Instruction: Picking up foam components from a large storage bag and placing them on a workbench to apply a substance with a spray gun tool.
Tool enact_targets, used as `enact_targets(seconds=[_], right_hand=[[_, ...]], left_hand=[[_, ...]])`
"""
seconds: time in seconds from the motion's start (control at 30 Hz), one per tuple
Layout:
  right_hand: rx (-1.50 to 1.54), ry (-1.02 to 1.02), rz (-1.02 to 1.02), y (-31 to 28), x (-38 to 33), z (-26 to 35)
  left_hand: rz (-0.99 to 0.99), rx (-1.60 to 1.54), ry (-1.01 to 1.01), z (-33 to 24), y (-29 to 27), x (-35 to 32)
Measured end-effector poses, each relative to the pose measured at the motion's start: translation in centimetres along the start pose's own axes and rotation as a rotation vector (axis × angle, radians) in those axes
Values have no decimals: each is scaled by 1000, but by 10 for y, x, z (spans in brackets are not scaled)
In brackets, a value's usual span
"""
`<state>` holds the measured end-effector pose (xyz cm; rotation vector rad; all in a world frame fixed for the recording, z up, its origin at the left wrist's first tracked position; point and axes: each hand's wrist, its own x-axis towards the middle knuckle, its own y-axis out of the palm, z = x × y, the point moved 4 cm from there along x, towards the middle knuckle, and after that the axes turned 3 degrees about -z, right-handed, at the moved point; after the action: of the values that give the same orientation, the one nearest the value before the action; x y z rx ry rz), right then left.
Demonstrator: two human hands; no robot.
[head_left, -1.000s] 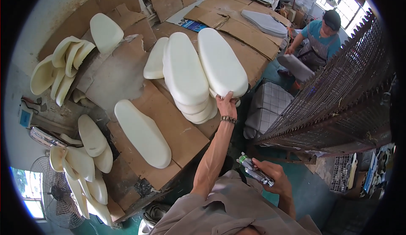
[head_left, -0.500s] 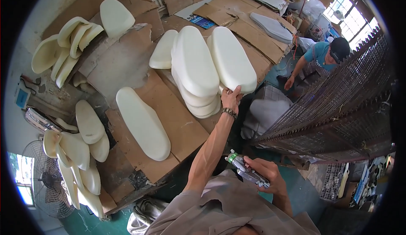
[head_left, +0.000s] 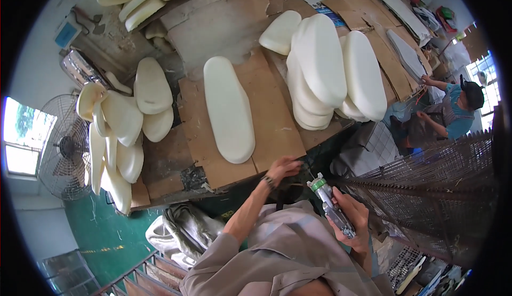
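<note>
At the lower centre of the frame, our left hand (head_left: 284, 168) has come off the stacked foam pads (head_left: 320, 66) and now curls empty at the bench edge (head_left: 234, 174). Our right hand (head_left: 349, 216) stays clenched around the spray gun (head_left: 332, 206), so we seem to be between pads.

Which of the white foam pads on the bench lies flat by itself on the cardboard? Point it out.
The long oval foam pad lying flat, alone on the cardboard sheet. The others are stacked or heaped, like the stack to its right.

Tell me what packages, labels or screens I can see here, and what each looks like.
Small device with a screen: top left, on the cluttered bench; boxy, light blue face.
Printed sheet: top centre, among cardboard; flat, blue and white.
Label on the tool: in the right hand; too small to make out.
</note>
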<state>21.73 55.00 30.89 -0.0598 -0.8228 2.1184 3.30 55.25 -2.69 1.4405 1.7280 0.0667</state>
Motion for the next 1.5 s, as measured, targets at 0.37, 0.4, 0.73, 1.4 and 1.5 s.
enact_targets(seconds=[0.37, 0.4, 0.73, 1.4, 1.5], right_hand=[[-94, -41, -73, 43, 16, 39], [-84, -64, -85, 45, 15, 44], [-49, -94, -21, 48, -40, 56], [-41, -61, -75, 8, -171, 36], [-67, 7, -32, -5, -190, 26]], left_hand=[[-612, 47, -244, 151, -268, -152], [-612, 43, -257, 174, -283, -162], [-888, 52, -382, 252, -336, -213], [-802, -313, -267, 365, -280, -302], [-850, -53, -404, 357, -240, -261]])
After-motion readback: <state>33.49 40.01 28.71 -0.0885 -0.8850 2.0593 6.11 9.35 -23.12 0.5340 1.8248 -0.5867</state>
